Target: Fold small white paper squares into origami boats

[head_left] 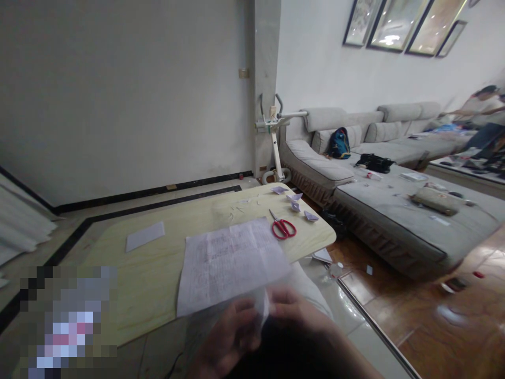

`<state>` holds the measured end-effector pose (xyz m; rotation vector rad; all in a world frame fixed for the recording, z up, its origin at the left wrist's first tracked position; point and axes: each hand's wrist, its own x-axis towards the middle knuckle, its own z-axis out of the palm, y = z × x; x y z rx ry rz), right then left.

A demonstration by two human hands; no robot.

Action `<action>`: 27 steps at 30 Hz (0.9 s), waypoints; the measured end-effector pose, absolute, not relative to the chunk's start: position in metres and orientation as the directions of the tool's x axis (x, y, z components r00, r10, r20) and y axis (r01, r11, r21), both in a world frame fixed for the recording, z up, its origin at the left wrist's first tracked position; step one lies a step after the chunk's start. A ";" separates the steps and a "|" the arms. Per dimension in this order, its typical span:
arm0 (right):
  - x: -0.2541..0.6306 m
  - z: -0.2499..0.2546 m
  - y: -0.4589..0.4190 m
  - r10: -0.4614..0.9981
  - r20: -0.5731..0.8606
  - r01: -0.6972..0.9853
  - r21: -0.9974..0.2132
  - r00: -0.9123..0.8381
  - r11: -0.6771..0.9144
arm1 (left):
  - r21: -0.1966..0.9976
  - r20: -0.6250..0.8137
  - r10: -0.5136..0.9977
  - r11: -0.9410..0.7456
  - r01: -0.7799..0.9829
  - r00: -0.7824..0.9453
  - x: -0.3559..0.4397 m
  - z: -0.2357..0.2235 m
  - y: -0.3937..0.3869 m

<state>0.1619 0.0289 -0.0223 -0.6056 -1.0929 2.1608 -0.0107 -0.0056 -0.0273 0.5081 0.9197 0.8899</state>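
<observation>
My left hand point(236, 326) and my right hand point(286, 305) are close together at the near edge of the table. Between their fingers is a small piece of white paper point(263, 308), blurred, so its folds are hard to make out. Both hands are closed on it. Just beyond them lies a large printed sheet point(232, 258) with creases. Red-handled scissors point(282, 226) rest to the right of the sheet, blades pointing away. Several small folded paper shapes point(295, 197) stand near the table's far right corner.
The pale yellow table point(158, 284) also bears a white paper stack point(145, 236) on the left and thin paper scraps point(236, 210) at the back. A grey sofa point(394, 226) with bags stands to the right. Another person point(485, 110) is at far right.
</observation>
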 end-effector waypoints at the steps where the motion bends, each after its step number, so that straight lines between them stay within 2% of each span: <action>1: 0.162 -0.023 0.029 0.714 -0.111 -0.341 -0.821 -0.691 -0.458 | 0.702 -0.463 0.839 0.544 -0.459 0.286 -0.011 -0.028 -0.006; 8: 0.158 -0.024 0.029 0.714 -0.049 -0.436 -0.762 -0.698 -0.479 | 0.733 -0.409 0.882 0.469 -0.492 0.232 -0.010 -0.032 -0.004; 12: 0.159 -0.024 0.030 0.741 -0.050 -0.406 -0.811 -0.669 -0.421 | 0.777 -0.369 0.909 0.416 -0.472 0.194 -0.008 -0.022 -0.003; 16: 0.159 -0.022 0.026 0.867 -0.006 -0.241 -0.960 -0.498 -0.145 | 0.805 -0.340 0.932 0.358 -0.472 0.127 -0.006 -0.012 -0.002; 19: 0.158 -0.021 0.021 0.912 0.096 -0.071 -0.995 -0.398 0.073 | 0.827 -0.315 0.944 0.324 -0.459 0.099 -0.005 -0.010 -0.002; 27: 0.153 -0.025 0.021 0.895 0.251 0.013 -0.961 -0.369 0.275 | 0.847 -0.337 0.938 0.341 -0.408 0.084 -0.003 -0.008 -0.004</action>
